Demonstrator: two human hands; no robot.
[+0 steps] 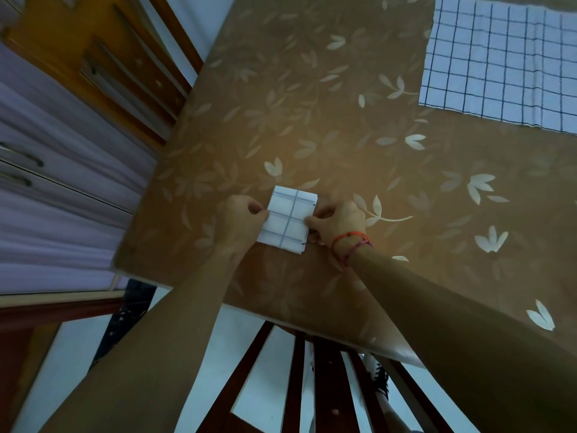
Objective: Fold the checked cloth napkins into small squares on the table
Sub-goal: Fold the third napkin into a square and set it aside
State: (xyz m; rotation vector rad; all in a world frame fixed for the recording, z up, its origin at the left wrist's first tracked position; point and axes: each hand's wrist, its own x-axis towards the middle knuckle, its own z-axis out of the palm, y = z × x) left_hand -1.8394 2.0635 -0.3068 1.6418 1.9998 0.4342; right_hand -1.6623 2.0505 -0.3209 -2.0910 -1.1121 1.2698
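A white napkin with dark checks, folded into a small thick rectangle [288, 218], lies on the brown leaf-patterned table [327, 120] near its front edge. My left hand [242, 218] pinches the napkin's left edge with curled fingers. My right hand [335, 221], with red and pink threads at the wrist, pinches its right edge. A second checked napkin [499, 64] lies spread flat at the table's far right, partly cut off by the frame.
The table's left edge runs beside pale drawer fronts [62, 182] and a wooden cabinet [103, 57]. A dark wooden chair back [327, 385] stands under the front edge below my arms. Bare tablecloth lies between the two napkins.
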